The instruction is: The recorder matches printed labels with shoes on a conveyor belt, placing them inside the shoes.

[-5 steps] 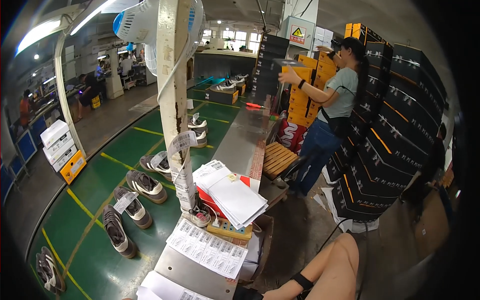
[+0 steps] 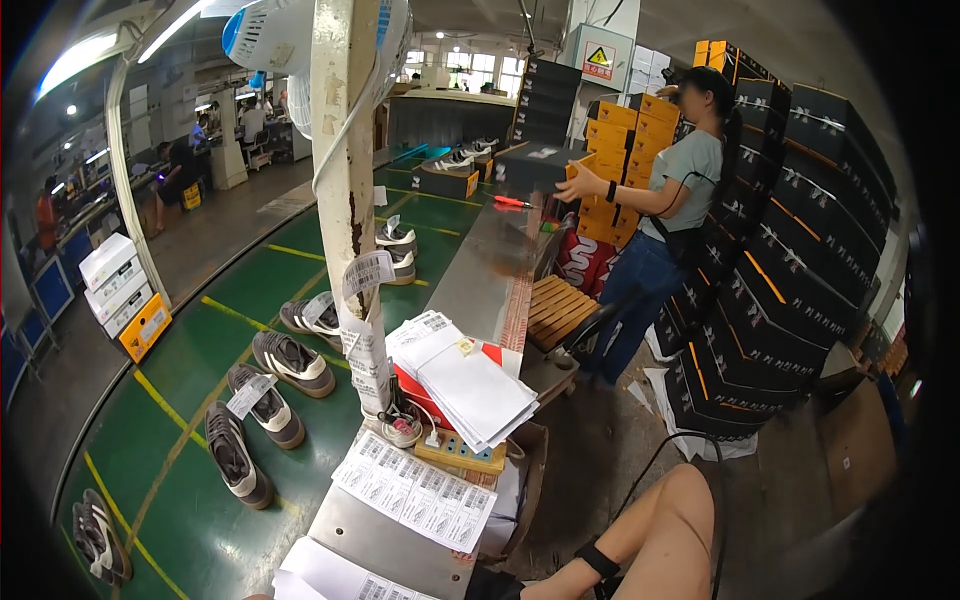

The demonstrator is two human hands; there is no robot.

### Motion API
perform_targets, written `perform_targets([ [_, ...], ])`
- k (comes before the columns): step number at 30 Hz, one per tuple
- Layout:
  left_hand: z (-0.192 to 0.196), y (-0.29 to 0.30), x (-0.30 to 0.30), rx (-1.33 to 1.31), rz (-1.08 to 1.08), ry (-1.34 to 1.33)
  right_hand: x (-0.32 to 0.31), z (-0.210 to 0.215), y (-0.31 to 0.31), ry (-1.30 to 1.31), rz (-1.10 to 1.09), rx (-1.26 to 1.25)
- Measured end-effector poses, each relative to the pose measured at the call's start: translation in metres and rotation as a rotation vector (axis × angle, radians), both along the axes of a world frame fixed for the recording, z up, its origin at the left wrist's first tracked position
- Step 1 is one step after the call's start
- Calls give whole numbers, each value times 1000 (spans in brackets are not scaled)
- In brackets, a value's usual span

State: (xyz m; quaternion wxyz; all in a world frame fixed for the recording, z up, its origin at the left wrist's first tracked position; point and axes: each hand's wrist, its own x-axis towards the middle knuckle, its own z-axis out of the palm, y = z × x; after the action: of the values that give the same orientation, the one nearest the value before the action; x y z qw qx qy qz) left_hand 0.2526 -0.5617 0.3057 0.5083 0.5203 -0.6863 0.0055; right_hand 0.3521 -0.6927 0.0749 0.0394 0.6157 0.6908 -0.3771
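Label sheet [image 2: 415,492] flat on metal counter [image 2: 480,285], near edge.

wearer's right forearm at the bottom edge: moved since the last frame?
No. The right forearm with its black wristband lies at the same spot, just right of the printed label sheet; there is no visible shift against it.
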Motion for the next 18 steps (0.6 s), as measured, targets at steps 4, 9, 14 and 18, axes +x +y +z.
perform_targets([
  [4, -8, -5, -3, -22, 26, -19, -3, -5, -2, 30, 6, -11],
  [9, -22, -13, -7, -52, 52, -55, -4, -8, -6, 55, 5, -27],
  [14, -29, -16, -12, -83, 63, -95, -10, -10, -12, 75, -10, -43],
  [18, 2, 11, 14, -95, -89, 1, -15, -5, -26, 67, -88, -56],
])
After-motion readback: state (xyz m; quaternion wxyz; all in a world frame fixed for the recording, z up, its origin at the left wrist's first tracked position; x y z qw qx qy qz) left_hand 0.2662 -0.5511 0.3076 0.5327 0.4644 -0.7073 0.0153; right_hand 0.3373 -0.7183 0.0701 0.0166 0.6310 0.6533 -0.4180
